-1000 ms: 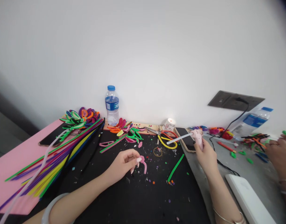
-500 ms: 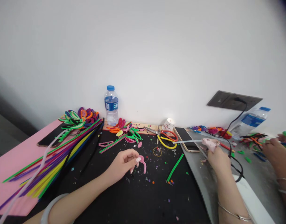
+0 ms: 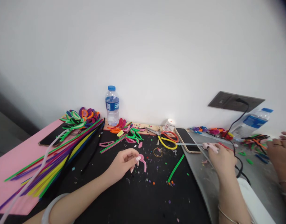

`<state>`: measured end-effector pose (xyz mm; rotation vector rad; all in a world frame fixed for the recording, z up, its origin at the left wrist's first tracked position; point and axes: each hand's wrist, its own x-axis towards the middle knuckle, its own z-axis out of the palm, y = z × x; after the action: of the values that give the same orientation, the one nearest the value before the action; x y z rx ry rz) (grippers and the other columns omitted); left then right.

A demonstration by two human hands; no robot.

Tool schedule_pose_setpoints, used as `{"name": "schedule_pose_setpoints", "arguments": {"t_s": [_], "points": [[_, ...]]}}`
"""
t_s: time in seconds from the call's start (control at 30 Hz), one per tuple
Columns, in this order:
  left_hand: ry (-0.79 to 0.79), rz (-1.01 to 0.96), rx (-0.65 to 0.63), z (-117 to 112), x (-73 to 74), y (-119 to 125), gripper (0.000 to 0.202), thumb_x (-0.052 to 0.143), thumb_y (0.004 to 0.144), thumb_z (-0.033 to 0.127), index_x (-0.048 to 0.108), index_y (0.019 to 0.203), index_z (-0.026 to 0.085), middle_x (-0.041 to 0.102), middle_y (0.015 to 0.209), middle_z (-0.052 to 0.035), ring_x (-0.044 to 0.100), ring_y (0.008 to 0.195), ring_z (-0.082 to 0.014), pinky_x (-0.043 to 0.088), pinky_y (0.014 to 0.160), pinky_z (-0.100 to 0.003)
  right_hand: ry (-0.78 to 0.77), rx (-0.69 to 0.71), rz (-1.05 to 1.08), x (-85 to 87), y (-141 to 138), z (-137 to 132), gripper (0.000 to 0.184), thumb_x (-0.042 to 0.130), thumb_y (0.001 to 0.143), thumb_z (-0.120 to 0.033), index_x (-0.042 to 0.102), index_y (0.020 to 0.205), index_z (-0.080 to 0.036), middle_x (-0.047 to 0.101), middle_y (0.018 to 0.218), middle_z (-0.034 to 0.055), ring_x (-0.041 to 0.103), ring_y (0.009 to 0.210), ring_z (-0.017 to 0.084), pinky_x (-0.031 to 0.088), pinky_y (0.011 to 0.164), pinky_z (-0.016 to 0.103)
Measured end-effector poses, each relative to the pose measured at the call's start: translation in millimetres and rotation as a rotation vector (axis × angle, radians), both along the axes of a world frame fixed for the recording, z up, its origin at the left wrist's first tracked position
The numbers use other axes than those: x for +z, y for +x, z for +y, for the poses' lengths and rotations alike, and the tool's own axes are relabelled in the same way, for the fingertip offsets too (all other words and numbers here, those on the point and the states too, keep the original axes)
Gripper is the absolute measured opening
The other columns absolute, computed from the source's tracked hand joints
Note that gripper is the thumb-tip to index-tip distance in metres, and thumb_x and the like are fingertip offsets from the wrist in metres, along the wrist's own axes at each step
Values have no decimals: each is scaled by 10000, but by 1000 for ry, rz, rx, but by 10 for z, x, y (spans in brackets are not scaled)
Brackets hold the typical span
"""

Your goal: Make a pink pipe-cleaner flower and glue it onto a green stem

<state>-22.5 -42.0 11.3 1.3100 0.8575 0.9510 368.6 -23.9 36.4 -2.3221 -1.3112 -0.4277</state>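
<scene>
I can read no text for certain: the white characters on the blue label [image 3: 112,104] of the upright bottle [image 3: 113,119] are too small, the print on the cup [image 3: 169,126] likewise, and the leaning bottle [image 3: 252,121] shows only blur.

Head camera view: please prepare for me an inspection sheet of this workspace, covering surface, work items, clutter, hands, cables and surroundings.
Surface: black mat with coloured scraps; pink sheet at left; grey surface at right.
Work items: pink fuzzy piece; pale pink tool, apparently a glue gun, with a pale stick.
Clutter: scissors, phone, bundle of fuzzy sticks.
Hands: left hand pinches the pink fuzzy piece; right hand is on the pale pink tool, grip unclear.
Cables: black cable runs from the wall socket down to the grey surface; its far end cannot be traced.
Surroundings: white wall; upright bottle; tilted bottle; co-worker's hand at right.
</scene>
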Motion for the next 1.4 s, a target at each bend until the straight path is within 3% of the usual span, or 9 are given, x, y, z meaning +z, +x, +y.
{"name": "schedule_pose_setpoints", "arguments": {"t_s": [0.1, 0.17, 0.33, 0.43, 0.57, 0.7, 1.0, 1.2, 1.4], "points": [[8, -1, 24, 10, 10, -1, 231, 582, 806, 359, 574, 760, 132, 518, 593, 43, 414, 420, -47, 338, 427, -178, 199, 156, 5, 151, -380, -51, 293, 459, 763, -296, 660, 885, -121, 643, 908, 166, 565, 969, 326, 418, 847, 432], [16, -1, 39, 12, 19, -1, 229, 578, 810, 356, 574, 766, 132, 522, 606, 40, 416, 422, -45, 338, 429, -177, 253, 313, 164, 238, -727, -103, 296, 452, 783, -299, 640, 946, -138, 647, 903, 128, 608, 776, 247, 464, 735, 366], [44, 24, 80, 8, 45, 1, 216, 564, 823, 344, 572, 791, 131, 543, 644, 33, 418, 425, -38, 344, 442, -176, -250, 1005, 728, 253, -1618, -248, 242, 487, 798, -230, 641, 978, -180, 656, 788, 45, 574, 621, 152, 443, 539, 237], [62, 43, 102, 7, 57, 2, 219, 557, 827, 346, 585, 804, 130, 561, 669, 23, 431, 429, -42, 353, 444, -181, -369, 1171, 862, 160, -1937, -269, 191, 527, 778, -187, 663, 911, -184, 626, 682, 3, 534, 563, 117, 404, 501, 206], [67, 44, 114, 20, 60, 8, 222, 561, 823, 349, 583, 802, 129, 575, 678, 17, 439, 417, -44, 371, 440, -190, -398, 1134, 1068, 62, -2065, -214, 101, 517, 787, -196, 611, 764, -166, 531, 529, -44, 490, 463, 91, 393, 462, 198], [52, 36, 120, 28, 35, 14, 222, 571, 812, 352, 581, 802, 130, 570, 677, 18, 444, 412, -46, 378, 422, -189, -389, 1131, 1259, -12, -2065, -185, 39, 531, 780, -201, 555, 795, -173, 531, 550, -54, 480, 456, 82, 402, 446, 190], [13, -1, 83, 20, 34, 37, 252, 611, 772, 370, 607, 801, 120, 595, 707, 1, 458, 413, -46, 380, 409, -183, -379, 1134, 1404, -154, -2091, -279, 256, 570, 799, -407, 544, 709, -168, 566, 598, -35, 430, 402, 62, 352, 406, 198], [-18, 22, 53, 9, 34, 36, 246, 620, 757, 358, 626, 785, 113, 623, 684, -10, 470, 408, -56, 389, 413, -188, -337, 1088, 1482, -197, -2053, -262, 256, 614, 777, -404, 578, 704, -161, 560, 552, -29, 410, 397, 72, 323, 394, 203], [8, 96, 75, 3, 9, 33, 211, 615, 763, 327, 646, 769, 118, 652, 675, -22, 488, 418, -69, 402, 428, -192, -352, 982, 1716, -206, -2063, -292, 246, 664, 729, -403, 591, 672, -176, 534, 511, -28, 389, 382, 75, 312, 385, 202]]}}
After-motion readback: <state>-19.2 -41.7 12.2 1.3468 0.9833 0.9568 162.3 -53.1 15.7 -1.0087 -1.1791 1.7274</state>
